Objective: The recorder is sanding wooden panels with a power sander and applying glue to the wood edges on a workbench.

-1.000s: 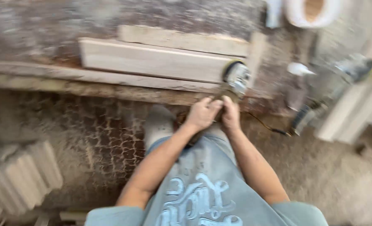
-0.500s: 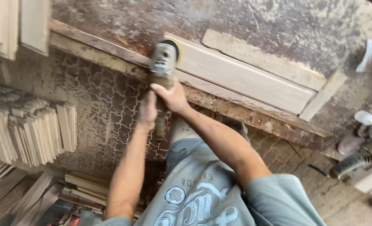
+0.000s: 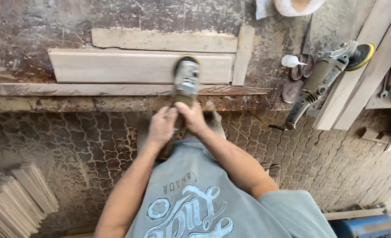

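Both my hands grip the handle of an angle grinder [image 3: 186, 79] in front of my chest. My left hand [image 3: 161, 128] wraps the rear of the handle, and my right hand [image 3: 193, 117] holds it just ahead. The grinder's head rests on a long pale wooden board [image 3: 116, 67] that lies flat on a worn, dusty workbench [image 3: 72, 17]. A rougher thin strip of wood [image 3: 160, 40] lies behind the board, and a short upright strip [image 3: 244, 55] stands at its right end.
A second angle grinder [image 3: 325, 75] with a yellow-edged disc lies on the bench to the right, beside a small white bottle [image 3: 292, 61]. Pale planks [image 3: 363, 66] lean at the right. A stack of thin wooden slats [image 3: 15, 202] sits on the floor, lower left.
The view has swung about between frames. The grinder has travelled along the board, from its right end, to its left end, and now sits right of the middle. Both hands stayed on the handle.
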